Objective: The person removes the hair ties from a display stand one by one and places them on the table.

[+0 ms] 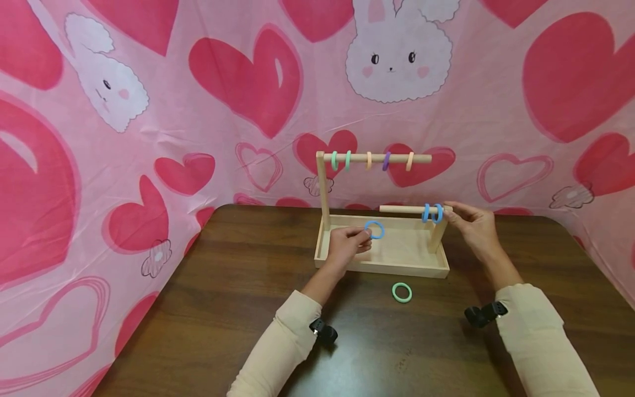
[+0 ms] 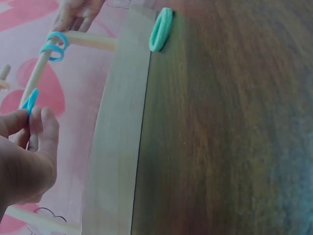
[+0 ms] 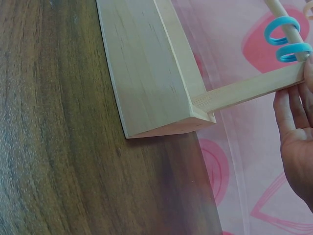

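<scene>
My left hand (image 1: 345,246) pinches a blue ring (image 1: 374,230) between thumb and fingertips, in front of the short wooden bar (image 1: 404,209). In the left wrist view the pinched ring (image 2: 30,101) appears near the bar's free end; whether the bar passes through it I cannot tell. Two blue rings (image 1: 425,213) hang on that bar close to its post (image 1: 437,237). My right hand (image 1: 473,229) grips the top of this post, with thumb and fingers on either side. In the right wrist view the fingers (image 3: 283,110) lie against the post.
A taller bar (image 1: 358,157) on the rack's left post holds green, peach and purple rings. Both posts rise from a shallow wooden tray (image 1: 397,269). One green ring (image 1: 402,293) lies on the brown table (image 1: 238,309) before it. A pink heart-patterned cloth (image 1: 238,110) hangs behind.
</scene>
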